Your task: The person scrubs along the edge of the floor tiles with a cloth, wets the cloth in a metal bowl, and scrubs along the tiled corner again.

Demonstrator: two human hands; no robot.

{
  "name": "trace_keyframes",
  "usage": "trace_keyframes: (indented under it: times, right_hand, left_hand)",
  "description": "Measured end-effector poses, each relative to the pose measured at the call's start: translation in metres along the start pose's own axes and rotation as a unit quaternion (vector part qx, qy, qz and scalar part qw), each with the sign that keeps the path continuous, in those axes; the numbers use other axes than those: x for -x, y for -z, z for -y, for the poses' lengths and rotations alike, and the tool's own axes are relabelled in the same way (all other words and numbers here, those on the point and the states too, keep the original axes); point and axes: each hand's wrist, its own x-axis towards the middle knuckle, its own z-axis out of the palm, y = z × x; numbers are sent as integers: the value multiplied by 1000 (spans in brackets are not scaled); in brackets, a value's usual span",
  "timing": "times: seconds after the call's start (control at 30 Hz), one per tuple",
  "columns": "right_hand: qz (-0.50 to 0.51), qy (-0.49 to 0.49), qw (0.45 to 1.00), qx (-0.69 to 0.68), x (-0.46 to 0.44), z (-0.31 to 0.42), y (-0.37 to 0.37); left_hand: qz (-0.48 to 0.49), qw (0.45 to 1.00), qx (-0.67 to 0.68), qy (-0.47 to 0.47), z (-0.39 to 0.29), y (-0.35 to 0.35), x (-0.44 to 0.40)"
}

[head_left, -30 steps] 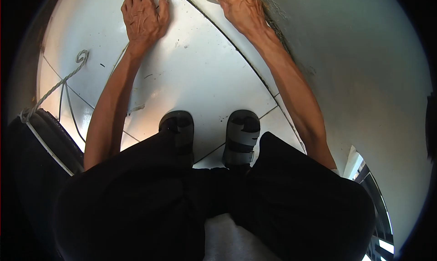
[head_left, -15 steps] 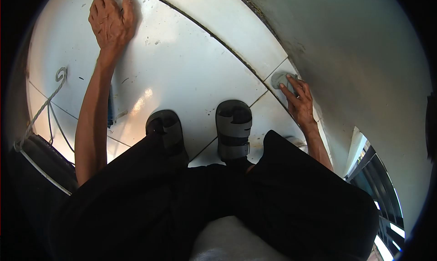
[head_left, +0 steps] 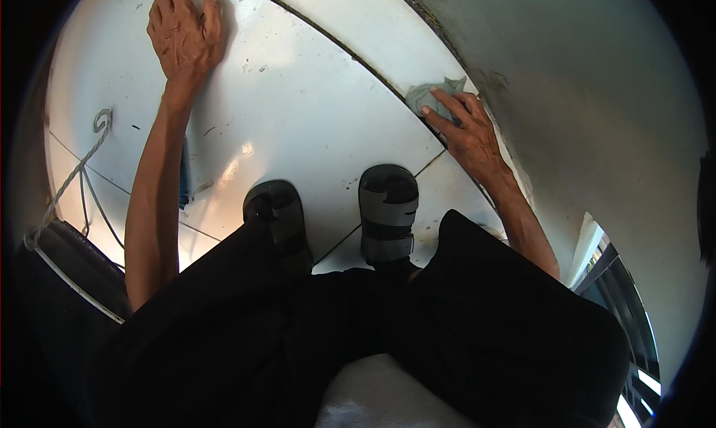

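A crumpled grey-green cloth [head_left: 426,100] lies on the white tiled floor [head_left: 298,107], close to the dark seam and the wall on the right. My right hand [head_left: 471,133] presses on it, fingertips on the fabric. At the upper left my left hand [head_left: 185,36] rests on the tiles with its thumb apart from the fingers; nothing shows in it. A blue object [head_left: 183,178] is partly hidden behind my left forearm.
A black container [head_left: 78,271] with a twisted wire handle [head_left: 89,155] stands at the left. Two sandalled feet [head_left: 388,211] are on the floor in the middle. A grey wall [head_left: 589,122] curves along the right side.
Over the last second my right hand and the cloth came back from the top edge toward my feet, then moved a little up and left. The view has shifted, with my left hand still on the tiles.
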Motion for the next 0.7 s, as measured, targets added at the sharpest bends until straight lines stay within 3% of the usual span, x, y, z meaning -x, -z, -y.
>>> trace_keyframes:
  times: [0.07, 0.2, 0.27, 0.57, 0.7]
  right_hand:
    - [21, -10, 999, 25, 7, -3, -6]
    - [-39, -6, 999, -31, -49, 9, -12]
    - [-75, 43, 996, -11, -80, 14, -8]
    - [-7, -11, 999, 36, 7, -5, -10]
    - [-66, -3, 997, -31, -50, 8, -14]
  left_hand:
    - [0, 1000, 3, 5, -1, 1, -1]
    - [5, 1000, 2, 12, -9, 3, -4]
    - [9, 1000, -6, 10, -7, 6, -2]
    - [13, 1000, 3, 8, -14, 8, -3]
    - [13, 1000, -10, 18, -11, 3, -5]
